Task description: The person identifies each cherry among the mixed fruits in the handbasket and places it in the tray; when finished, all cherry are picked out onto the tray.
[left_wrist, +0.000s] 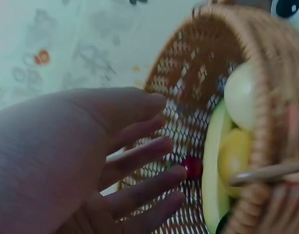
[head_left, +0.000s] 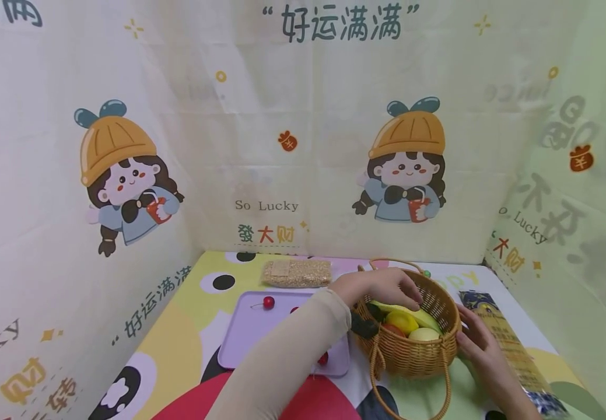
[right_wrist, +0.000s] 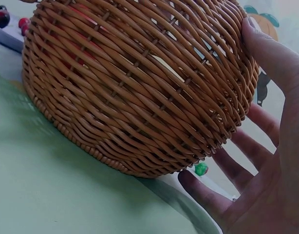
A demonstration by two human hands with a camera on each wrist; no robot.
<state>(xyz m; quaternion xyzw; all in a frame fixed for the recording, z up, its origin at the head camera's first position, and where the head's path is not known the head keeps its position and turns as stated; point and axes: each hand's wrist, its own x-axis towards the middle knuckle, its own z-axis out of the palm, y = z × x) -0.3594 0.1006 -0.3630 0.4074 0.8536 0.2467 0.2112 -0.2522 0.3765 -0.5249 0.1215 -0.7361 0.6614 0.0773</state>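
Note:
In the head view a brown wicker basket (head_left: 413, 356) stands on the right of the table. In it lie a banana (head_left: 427, 320), a yellow lemon-like fruit (head_left: 401, 321), a pale round fruit (head_left: 424, 334), a red one (head_left: 393, 330) and something dark green (head_left: 364, 324). My left hand (head_left: 386, 286) reaches over the basket, its fingers extended and apart. A red cherry (left_wrist: 192, 167) lies inside, right by a fingertip. My right hand (right_wrist: 266, 151) touches the basket's outer right side with thumb and spread fingers.
Left of the basket, a lilac tray (head_left: 250, 344) holds a few cherries (head_left: 268, 302), partly behind my left sleeve. A bag of grains (head_left: 297, 273) lies behind the tray. A long blue and yellow packet (head_left: 507, 338) lies at the right. Printed cloth walls enclose the table.

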